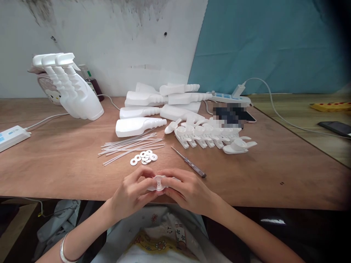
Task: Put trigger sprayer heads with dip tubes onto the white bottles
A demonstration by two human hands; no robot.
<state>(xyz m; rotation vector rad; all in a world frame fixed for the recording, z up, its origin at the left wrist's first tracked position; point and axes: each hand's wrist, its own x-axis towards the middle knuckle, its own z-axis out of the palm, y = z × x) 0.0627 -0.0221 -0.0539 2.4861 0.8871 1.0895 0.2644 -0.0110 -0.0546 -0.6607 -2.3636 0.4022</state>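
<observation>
from afar i see the left hand (pixel 132 188) and right hand (pixel 188 187) equally near, fingers closed on the white plastic piece (pixel 159 183) between them, round opening facing me.

Close head view, forward-down over the table (pixel 260 179), right edge perhaps obscured.

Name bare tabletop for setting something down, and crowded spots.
Bare wood: right of the screwdriver, in front of the spray heads; left of the straws, in front of the standing bottles. Crowded: centre, from lying bottles to washers.
</observation>
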